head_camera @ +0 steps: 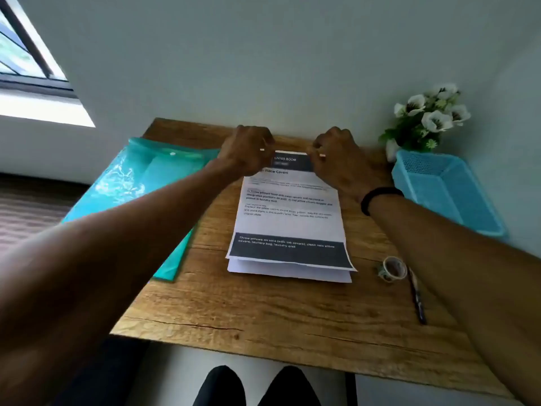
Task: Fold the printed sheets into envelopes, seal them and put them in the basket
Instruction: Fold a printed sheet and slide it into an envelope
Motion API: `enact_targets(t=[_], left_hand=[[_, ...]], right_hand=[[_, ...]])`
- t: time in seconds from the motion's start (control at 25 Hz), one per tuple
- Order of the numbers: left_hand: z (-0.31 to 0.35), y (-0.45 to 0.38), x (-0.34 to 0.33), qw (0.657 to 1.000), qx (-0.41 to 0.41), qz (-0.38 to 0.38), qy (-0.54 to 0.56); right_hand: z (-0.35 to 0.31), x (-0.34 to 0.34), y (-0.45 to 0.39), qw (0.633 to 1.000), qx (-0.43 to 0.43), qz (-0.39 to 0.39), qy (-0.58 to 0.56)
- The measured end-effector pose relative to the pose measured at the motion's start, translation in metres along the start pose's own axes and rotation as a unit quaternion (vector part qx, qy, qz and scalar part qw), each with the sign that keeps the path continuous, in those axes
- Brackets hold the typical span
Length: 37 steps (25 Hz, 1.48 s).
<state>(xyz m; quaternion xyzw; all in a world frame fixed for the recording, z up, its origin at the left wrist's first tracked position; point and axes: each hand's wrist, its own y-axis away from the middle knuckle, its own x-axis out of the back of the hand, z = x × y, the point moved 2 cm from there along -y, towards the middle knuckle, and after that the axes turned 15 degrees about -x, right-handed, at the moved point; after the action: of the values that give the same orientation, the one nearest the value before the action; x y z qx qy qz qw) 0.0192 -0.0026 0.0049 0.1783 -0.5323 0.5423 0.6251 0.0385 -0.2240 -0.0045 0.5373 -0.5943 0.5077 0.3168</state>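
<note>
Left hand (247,150) and right hand (336,155) pinching far corners of top white printed sheet (288,212), fingers curled on paper, lifting it off stack on wooden tabletop (263,306) for folding; blue mesh plastic basket (448,189) waiting right.

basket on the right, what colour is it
Light blue perforated plastic basket, clearest in the head view.

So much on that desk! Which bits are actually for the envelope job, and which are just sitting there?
For the job:
- printed sheets, far edge gripped by the left hand and right hand
- blue basket
- tape roll, probably for sealing

Lying about:
- green plastic folder
- white flowers
- pen
</note>
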Motion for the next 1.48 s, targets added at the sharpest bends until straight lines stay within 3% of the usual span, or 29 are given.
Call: enact_targets(t=[0.24, 0.32, 0.48, 0.64, 0.76, 0.88, 1.04, 1.16, 1.28, 1.48], left_hand=[[-0.023, 0.040, -0.059, 0.996, -0.030, 0.080, -0.017], [-0.026, 0.042, -0.070, 0.993, -0.004, 0.106, -0.048], [-0.038, 0.037, -0.082, 0.991, 0.038, 0.119, -0.051], [-0.057, 0.005, -0.076, 0.988, 0.075, 0.103, -0.083], [-0.064, -0.004, -0.077, 0.979, 0.131, 0.127, -0.088], [-0.058, 0.002, -0.082, 0.977, 0.132, 0.134, -0.101], [-0.043, 0.014, -0.076, 0.979, 0.116, 0.156, -0.061], [-0.047, 0.020, -0.067, 0.968, 0.120, 0.218, 0.021], [-0.053, 0.025, -0.065, 0.957, 0.124, 0.253, 0.063], [-0.061, 0.029, -0.064, 0.948, 0.131, 0.270, 0.108]], right_hand=[[0.024, -0.048, 0.019, 0.994, 0.063, 0.074, 0.049], [0.032, -0.053, 0.022, 0.993, 0.075, 0.079, 0.037], [0.040, -0.064, 0.008, 0.997, 0.049, 0.062, -0.024], [0.042, -0.064, -0.007, 0.997, 0.056, 0.053, 0.000], [0.029, -0.050, -0.002, 0.998, 0.038, -0.003, 0.052], [0.031, -0.047, 0.004, 0.995, -0.040, -0.046, 0.080], [0.025, -0.045, 0.015, 0.983, -0.172, -0.064, -0.023], [0.021, -0.063, 0.017, 0.972, -0.211, -0.005, -0.103], [0.021, -0.073, 0.018, 0.963, -0.213, 0.063, -0.152], [0.028, -0.071, 0.022, 0.941, -0.202, 0.076, -0.261]])
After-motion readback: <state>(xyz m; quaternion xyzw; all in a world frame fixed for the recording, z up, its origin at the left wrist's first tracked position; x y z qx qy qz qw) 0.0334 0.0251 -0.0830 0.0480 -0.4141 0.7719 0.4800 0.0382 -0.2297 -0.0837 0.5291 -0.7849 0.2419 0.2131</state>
